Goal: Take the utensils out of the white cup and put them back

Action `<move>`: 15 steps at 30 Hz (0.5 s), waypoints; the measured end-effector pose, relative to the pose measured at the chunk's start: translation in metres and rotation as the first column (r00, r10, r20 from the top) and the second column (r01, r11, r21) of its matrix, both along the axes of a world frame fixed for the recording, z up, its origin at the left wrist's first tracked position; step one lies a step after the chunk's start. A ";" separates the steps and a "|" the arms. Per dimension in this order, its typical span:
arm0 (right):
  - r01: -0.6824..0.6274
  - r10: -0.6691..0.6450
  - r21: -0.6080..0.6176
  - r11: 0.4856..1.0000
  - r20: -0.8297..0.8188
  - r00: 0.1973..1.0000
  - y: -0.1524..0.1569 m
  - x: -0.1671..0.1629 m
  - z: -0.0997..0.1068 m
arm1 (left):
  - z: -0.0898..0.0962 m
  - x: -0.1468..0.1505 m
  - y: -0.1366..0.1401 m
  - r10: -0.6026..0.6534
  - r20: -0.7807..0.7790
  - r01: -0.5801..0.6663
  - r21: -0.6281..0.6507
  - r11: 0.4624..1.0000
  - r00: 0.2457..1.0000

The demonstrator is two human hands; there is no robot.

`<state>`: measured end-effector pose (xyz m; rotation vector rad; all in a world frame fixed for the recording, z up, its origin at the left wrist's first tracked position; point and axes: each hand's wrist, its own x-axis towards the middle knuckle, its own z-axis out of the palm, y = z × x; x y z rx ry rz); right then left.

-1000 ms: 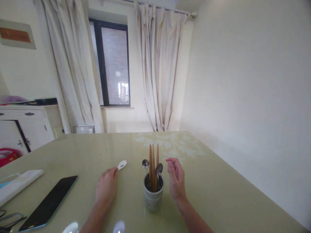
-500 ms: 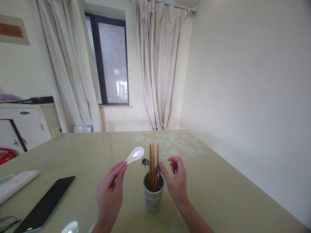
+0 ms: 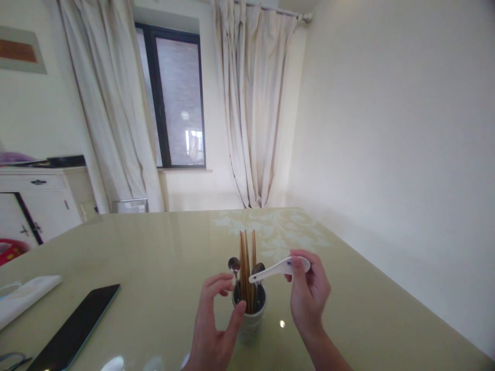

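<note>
My right hand [image 3: 310, 288] pinches a white soup spoon [image 3: 276, 269] by its bowl, to the right of the utensil cup. The spoon's handle points left, in front of the chopsticks [image 3: 246, 273] as I see them. Those wooden chopsticks stand upright in a pale grey cup [image 3: 251, 324], along with a metal spoon [image 3: 234, 265] on the left and a second metal spoon [image 3: 258, 268] on the right. My left hand [image 3: 218, 319] is at the cup's left side, thumb and fingers apart and nothing in it. Whether it touches the cup I cannot tell.
On the table [image 3: 162, 257], a dark tablet-like slab [image 3: 77, 330] lies at the left, with a white flat object [image 3: 29, 299] beyond it. Glasses-like thin frames [image 3: 13, 358] sit at the lower left corner. A wall [image 3: 406, 154] runs along the table's right side.
The soup spoon has passed from my left hand to my right, which now holds it by the bowl. My left hand has moved right, to the cup, with its fingers apart.
</note>
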<state>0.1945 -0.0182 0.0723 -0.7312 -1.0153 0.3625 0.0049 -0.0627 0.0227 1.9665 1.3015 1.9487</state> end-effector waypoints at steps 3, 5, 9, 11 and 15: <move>0.010 -0.011 0.007 1.000 0.068 0.998 0.007 0.008 0.001 | -0.003 0.000 0.004 0.008 0.060 -0.002 -0.105 0.994 0.998; -0.029 0.024 0.023 0.999 0.202 0.979 0.009 0.009 -0.002 | -0.008 0.001 0.006 -0.008 0.098 0.026 -0.191 0.981 0.995; -0.166 0.101 0.088 0.982 0.497 0.862 0.009 0.005 -0.006 | -0.021 0.003 0.011 -0.100 0.187 0.167 -0.386 0.907 0.977; -0.249 0.153 0.085 0.965 0.588 0.794 0.009 0.002 -0.007 | -0.028 0.002 0.013 -0.189 0.233 0.276 -0.437 0.856 0.954; -0.309 0.213 0.040 0.950 0.640 0.738 0.009 -0.002 -0.013 | -0.032 0.000 0.016 -0.348 0.319 0.464 -0.451 0.762 0.882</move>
